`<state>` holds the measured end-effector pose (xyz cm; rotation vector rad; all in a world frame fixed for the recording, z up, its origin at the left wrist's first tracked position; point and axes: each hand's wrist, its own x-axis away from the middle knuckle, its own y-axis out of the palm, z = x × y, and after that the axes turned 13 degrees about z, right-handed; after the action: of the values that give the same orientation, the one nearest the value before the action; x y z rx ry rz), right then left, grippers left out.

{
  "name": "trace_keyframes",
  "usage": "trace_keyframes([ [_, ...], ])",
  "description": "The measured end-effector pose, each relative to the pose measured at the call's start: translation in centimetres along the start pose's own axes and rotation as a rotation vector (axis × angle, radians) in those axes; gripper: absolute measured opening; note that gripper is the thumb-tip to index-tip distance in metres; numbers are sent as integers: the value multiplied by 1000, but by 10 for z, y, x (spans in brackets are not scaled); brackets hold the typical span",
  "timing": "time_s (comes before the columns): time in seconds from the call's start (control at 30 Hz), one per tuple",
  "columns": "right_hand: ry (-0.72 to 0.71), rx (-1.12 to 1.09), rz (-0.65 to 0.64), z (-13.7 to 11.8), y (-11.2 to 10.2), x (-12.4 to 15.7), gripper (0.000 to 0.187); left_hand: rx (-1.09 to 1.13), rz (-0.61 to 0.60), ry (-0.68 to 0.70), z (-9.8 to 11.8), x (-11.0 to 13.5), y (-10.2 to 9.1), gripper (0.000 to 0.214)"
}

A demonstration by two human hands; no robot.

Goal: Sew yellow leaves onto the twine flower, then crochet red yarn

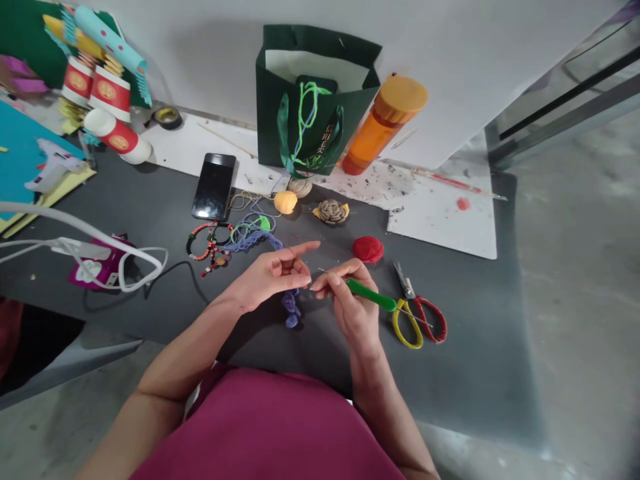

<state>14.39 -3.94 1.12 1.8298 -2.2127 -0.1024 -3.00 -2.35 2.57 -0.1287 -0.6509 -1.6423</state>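
Two bare hands work close together just above the dark grey worktop [465,373]. The left hand [267,277] has its thumb and middle fingers curled together and its index finger stretched out; whatever lies between the fingertips is too fine to make out. A small, lumpy purple crocheted piece [291,308] hangs just below that hand, and a strand of purple yarn [253,241] lies on the worktop beyond it. The right hand [347,300] grips a green-handled crochet hook [370,295], its thin metal shaft reaching toward the left hand's fingertips.

Just beside the right hand lie scissors [419,320] with one red and one yellow loop, and a red yarn ball [368,249] sits nearby. Farther off are an orange yarn ball [285,202], a beaded bracelet [210,243] and a black smartphone [213,187]. A green paper bag [310,100] and a tilted orange bottle [385,123] stand beyond them.
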Motion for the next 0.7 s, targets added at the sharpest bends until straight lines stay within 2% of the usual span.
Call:
trace_keyframes([
  [0.17,24,-66,-40,-3,2,1,43,31,25,25,-6,-2,3,64],
  [0.43,52,-26,-66,5,-1,1,34,10,107,83,-9,-3,8,61],
  [0.7,-40,92,-77,8,5,1,41,-67,160,104,-13,-4,9,60],
])
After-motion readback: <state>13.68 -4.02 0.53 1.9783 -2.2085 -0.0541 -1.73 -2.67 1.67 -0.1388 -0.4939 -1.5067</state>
